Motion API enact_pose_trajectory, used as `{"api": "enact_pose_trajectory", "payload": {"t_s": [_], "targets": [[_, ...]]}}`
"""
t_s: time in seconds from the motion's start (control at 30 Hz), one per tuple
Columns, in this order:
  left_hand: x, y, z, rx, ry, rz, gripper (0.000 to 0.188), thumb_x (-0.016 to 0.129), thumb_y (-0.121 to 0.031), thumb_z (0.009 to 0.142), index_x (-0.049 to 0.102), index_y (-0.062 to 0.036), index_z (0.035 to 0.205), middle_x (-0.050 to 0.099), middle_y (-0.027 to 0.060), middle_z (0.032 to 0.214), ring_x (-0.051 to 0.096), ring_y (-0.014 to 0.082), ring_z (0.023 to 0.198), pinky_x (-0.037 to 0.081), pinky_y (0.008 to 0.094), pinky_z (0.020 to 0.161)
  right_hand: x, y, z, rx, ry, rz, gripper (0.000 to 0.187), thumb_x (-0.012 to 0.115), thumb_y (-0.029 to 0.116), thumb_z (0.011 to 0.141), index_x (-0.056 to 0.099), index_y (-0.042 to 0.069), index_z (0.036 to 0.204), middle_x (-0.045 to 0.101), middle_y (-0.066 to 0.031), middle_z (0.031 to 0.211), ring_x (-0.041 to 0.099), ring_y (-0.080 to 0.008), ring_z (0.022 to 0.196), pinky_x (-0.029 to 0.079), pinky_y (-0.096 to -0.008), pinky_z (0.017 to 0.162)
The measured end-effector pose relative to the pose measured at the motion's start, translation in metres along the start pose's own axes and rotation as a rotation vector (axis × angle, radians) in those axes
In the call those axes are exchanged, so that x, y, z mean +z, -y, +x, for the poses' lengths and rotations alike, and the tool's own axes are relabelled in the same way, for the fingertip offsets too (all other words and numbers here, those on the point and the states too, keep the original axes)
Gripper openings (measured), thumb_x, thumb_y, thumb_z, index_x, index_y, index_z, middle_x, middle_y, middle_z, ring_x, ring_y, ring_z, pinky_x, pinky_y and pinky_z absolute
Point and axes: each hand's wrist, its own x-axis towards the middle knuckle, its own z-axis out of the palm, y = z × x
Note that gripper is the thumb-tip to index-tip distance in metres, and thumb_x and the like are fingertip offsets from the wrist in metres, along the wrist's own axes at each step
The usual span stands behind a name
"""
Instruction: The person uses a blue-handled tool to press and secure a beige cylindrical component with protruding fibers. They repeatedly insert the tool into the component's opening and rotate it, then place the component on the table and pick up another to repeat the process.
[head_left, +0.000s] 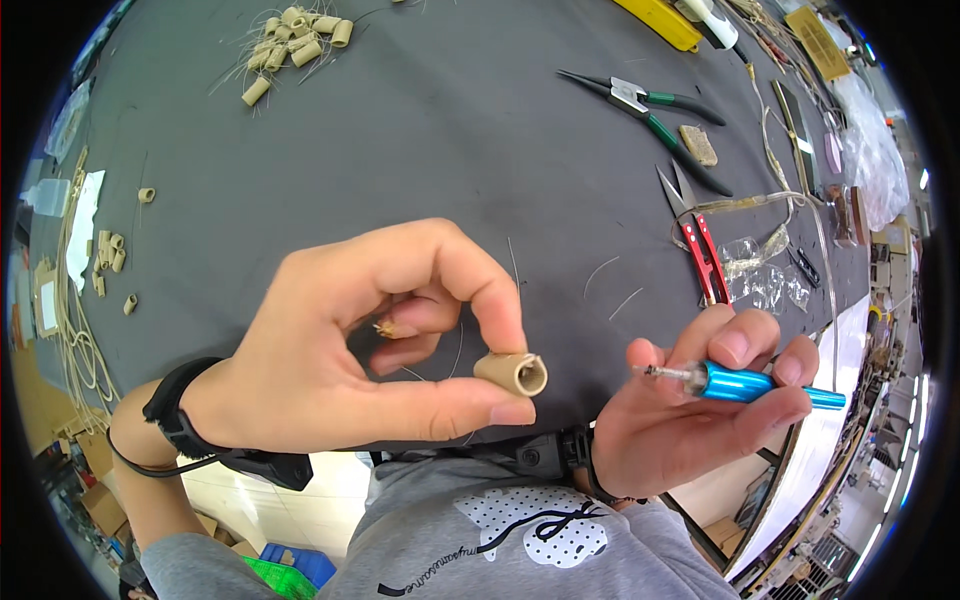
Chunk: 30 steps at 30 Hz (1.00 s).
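Two hands: left fingers (500, 330) pinch a tan tube (512, 372), right fingers (745, 345) partly hide a blue tool (760, 387).

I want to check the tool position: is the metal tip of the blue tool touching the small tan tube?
Apart. The head view shows dark table between the blue tool's metal tip in the right hand and the tan tube pinched by the left hand.
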Motion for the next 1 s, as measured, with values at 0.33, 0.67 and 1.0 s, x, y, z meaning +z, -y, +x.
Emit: {"api": "enact_pose_trajectory", "payload": {"t_s": [0.33,0.67,1.0], "targets": [[0.0,-0.005,-0.004,0.162,-0.17,0.249,0.028,0.072,-0.006,0.054,0.05,-0.0068,0.071,0.034,-0.0048,0.06,0.027,0.0028,0.052,0.021,0.0151,0.043,-0.003,0.004,0.0,-0.05,0.356,0.088,0.027,0.035,0.029,0.084,0.026,0.007,0.099,0.046,-0.0185,0.086,0.055,-0.0202,0.055,0.054,-0.0366,0.05],[-0.003,-0.004,-0.006,0.188,-0.166,0.339,0.03,0.075,-0.017,0.054,0.05,-0.0084,0.069,0.034,-0.0056,0.058,0.026,0.0052,0.052,0.023,0.0204,0.051,-0.013,0.006,-0.001,-0.048,0.438,-0.019,0.028,0.037,0.028,0.083,0.031,0.002,0.091,0.046,-0.0163,0.076,0.051,-0.0167,0.048,0.047,-0.0311,0.044],[-0.004,0.002,-0.005,0.259,-0.162,0.317,0.031,0.075,-0.018,0.054,0.05,-0.0092,0.069,0.042,-0.0056,0.058,0.029,0.0053,0.051,0.025,0.0212,0.053,-0.019,0.009,-0.001,-0.071,0.503,0.01,0.032,0.038,0.029,0.082,0.036,-0.003,0.08,0.045,-0.0129,0.064,0.045,-0.0116,0.04,0.038,-0.0243,0.036]]}}
